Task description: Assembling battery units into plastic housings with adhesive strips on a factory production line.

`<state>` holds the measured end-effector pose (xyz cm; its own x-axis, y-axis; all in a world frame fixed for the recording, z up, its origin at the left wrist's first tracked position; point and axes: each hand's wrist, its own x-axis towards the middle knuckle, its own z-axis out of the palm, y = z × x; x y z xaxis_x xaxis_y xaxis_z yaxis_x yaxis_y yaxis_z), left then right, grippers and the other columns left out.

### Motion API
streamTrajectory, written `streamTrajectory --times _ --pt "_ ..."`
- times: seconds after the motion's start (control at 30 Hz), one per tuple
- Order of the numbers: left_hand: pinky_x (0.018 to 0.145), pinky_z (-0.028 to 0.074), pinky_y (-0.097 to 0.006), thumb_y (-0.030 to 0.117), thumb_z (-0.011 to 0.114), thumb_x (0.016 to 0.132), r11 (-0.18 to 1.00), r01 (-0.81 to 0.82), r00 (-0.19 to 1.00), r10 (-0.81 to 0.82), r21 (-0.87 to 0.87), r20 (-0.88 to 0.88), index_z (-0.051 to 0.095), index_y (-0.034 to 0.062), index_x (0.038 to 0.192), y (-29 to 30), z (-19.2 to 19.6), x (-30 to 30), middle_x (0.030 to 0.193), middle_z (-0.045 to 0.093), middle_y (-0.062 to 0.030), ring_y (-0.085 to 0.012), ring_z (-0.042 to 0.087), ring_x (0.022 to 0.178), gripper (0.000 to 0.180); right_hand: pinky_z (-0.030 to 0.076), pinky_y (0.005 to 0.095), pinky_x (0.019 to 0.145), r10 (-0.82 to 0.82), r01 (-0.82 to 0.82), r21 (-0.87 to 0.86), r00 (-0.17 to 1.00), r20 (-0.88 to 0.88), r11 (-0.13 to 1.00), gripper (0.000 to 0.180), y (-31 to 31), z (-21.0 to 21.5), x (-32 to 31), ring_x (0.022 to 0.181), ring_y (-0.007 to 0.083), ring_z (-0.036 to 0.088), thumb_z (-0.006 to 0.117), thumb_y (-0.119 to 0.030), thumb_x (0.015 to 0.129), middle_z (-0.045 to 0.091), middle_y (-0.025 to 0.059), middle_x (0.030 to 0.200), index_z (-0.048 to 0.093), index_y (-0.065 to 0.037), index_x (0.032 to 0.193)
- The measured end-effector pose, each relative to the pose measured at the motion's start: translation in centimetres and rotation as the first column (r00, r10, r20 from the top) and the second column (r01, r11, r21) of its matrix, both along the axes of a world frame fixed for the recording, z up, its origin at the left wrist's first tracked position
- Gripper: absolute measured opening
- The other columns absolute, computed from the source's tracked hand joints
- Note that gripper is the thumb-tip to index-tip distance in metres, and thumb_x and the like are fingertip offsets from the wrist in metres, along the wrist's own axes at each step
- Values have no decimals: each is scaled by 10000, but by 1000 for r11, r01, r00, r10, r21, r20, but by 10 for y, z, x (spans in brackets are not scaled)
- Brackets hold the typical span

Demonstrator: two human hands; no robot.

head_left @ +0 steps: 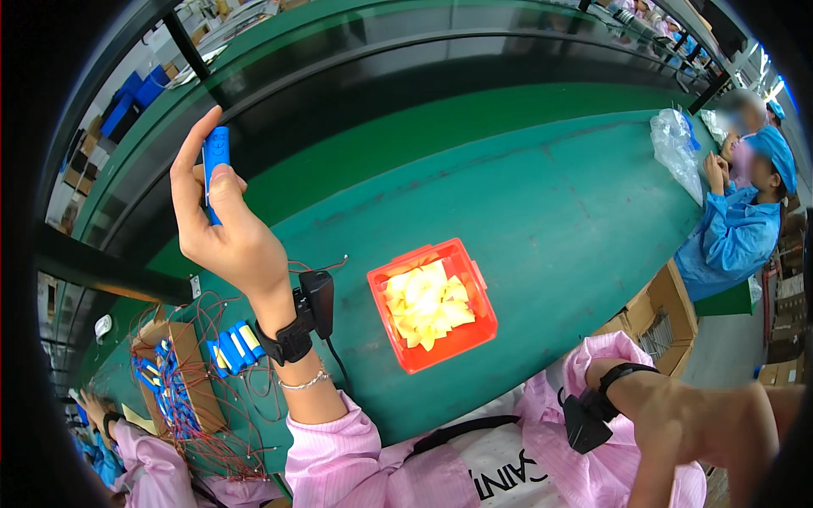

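Note:
My left hand (230,216) is raised over the far left of the bench, with thumb and fingers closed on a blue battery pack (218,151). My right hand (707,419) is at the lower right, very near the camera; its fingers run down and off to the side, partly cut off and unclear. In front of me a red plastic bin (412,362) holds a heap of yellow paper pieces (429,306). Left of my left wrist lie several blue and yellow battery packs (235,347) with thin red wires.
A cardboard box (206,391) of wired blue packs stands at the left. Beside it a co-worker's pink sleeve (152,461) shows. The green bench (550,220) reaches right to a clear plastic bag (675,148) and a person in blue (737,229). An open carton (669,317) stands right.

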<state>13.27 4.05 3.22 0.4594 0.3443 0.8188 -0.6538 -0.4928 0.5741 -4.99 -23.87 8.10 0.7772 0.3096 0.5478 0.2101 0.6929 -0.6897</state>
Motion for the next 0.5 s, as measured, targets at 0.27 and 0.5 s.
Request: streamTrajectory --times 0.27,0.5 --pt "553 266 -217 33 406 852 998 -53 999 53 33 -6 664 12 1144 3 0 -3 653 415 28 -47 342 595 390 220 604 1036 -2 2 -38 1000 11 999 203 25 4 57 1446 376 -85 429 -356 1006 -73 271 1545 415 -165 938" --pt "551 271 -223 35 408 851 1000 -22 1000 22 14 -12 666 5 1133 0 3 -3 661 425 23 -47 347 600 384 202 622 1060 -41 41 -55 999 16 998 202 21 0 60 1449 387 -106 413 -357 1012 -63 305 1536 423 -164 952"
